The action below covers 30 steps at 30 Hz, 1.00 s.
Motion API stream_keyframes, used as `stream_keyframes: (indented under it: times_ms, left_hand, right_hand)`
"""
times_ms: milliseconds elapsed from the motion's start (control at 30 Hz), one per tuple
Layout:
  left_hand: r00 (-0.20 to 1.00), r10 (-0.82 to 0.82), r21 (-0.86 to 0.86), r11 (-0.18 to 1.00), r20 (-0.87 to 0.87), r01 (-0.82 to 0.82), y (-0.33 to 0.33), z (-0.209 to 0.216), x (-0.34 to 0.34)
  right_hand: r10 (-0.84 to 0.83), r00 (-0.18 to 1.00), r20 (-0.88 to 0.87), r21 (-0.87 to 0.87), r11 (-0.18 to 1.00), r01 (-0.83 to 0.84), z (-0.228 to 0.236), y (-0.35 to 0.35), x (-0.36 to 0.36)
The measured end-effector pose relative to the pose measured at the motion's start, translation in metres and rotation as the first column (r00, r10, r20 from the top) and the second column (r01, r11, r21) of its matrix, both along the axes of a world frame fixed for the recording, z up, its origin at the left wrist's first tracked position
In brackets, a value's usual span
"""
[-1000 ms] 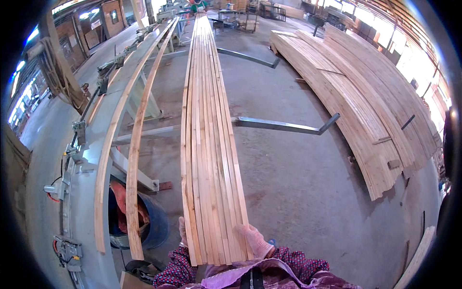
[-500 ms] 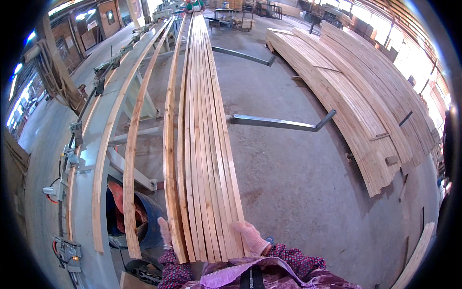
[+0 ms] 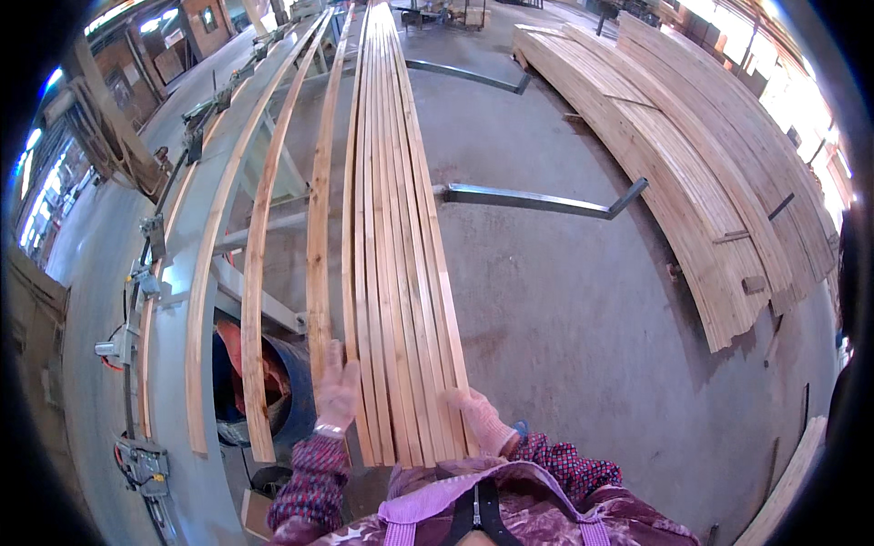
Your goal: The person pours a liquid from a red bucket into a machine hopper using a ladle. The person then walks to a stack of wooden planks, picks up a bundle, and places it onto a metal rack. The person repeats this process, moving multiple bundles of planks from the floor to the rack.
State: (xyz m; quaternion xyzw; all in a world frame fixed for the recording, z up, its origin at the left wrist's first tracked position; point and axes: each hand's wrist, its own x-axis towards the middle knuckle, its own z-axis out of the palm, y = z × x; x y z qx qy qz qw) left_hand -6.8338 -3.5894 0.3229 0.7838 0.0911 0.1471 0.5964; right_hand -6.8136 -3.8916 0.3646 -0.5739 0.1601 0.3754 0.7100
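Note:
A row of long, narrow wooden strips (image 3: 401, 300) lies side by side in front of me, running away toward the far end. Just left of this row, a single wooden strip (image 3: 319, 227) lies apart, with a gap between. My left hand (image 3: 337, 391) is open, fingers stretched forward, over the near end of that single strip and beside the row's left edge. In a pale pink glove, my right hand (image 3: 482, 423) grips the row's right edge close to its near end, thumb on top; its other fingers are partly hidden.
More strips (image 3: 259, 273) lie farther left along a grey machine bed (image 3: 205, 364). A blue barrel (image 3: 296, 391) with something red inside stands beneath. Metal support arms (image 3: 537, 200) jut out to the right. Large lumber stacks (image 3: 655, 173) sit at the right.
The single strip has shifted left, away from the row. My left hand has moved forward and inward from its outer side. The view has tipped down; the distant person is out of sight.

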Motion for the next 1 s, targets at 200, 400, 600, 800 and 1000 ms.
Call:
stream_keyframes:
  times_ms: [200,400,600,800,1000]
  left_hand:
    - [0.911,-0.222,-0.78,0.607,-0.347,-0.149,-0.026,0.028,0.015]
    - [0.912,-0.182,-0.712,0.687,-0.367,-0.149,-0.04,0.064,0.01]
    - [0.912,-0.186,-0.693,0.709,-0.365,-0.132,-0.073,0.109,0.015]
    - [0.961,-0.256,-0.847,0.529,-0.108,0.045,-0.174,0.144,0.033]
    - [0.962,-0.275,-0.872,0.469,0.008,0.141,-0.291,0.169,0.063]
  right_hand:
    - [0.014,1.0,0.01,0.018,1.0,-0.014,0.014,0.003,0.004]
    - [-0.028,0.999,-0.041,0.2,0.979,0.035,0.002,0.006,0.002]
    - [-0.044,0.996,-0.082,0.267,0.961,0.065,0.042,-0.027,0.013]
    - [-0.054,0.998,-0.045,0.378,0.924,0.067,0.053,-0.105,0.036]
    - [0.007,0.994,-0.112,0.445,0.895,0.044,0.131,-0.225,0.058]
